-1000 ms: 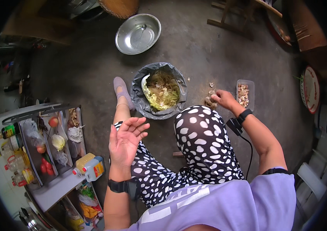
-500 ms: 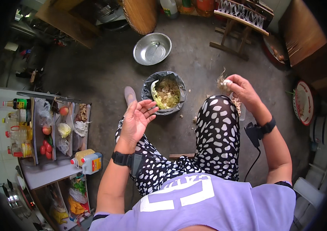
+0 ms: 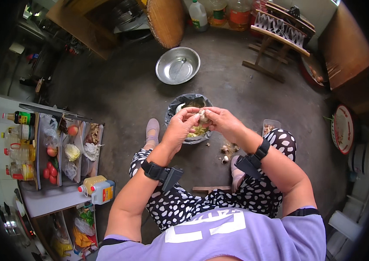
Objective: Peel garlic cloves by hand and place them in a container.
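Between my two hands is a whitish garlic bulb (image 3: 202, 116), pinched by the fingertips of my left hand (image 3: 179, 130) and my right hand (image 3: 224, 124). Both hands meet over a bin (image 3: 170, 114) lined with a dark plastic bag. Pale leaf scraps and yellowish peelings (image 3: 196, 131) show inside it, partly covered by my fingers. On the floor near my right foot lies a small heap of garlic bulbs (image 3: 226, 150) with dry roots. A clear container (image 3: 271, 123) of cloves stands beside my right knee.
Past the bin a metal basin (image 3: 178, 65) rests on the floor. On the left is a shelf rack (image 3: 60, 152) with bottles and vegetables, and jugs (image 3: 103, 192) beside it. A wooden folding stool (image 3: 275, 35) stands far right; a red-rimmed tray (image 3: 342, 127) leans at the right.
My right hand has come from beside the right knee to meet my left over the bin, bringing the garlic. My left hand has closed on it. The right knee has swung outward, uncovering the heap.
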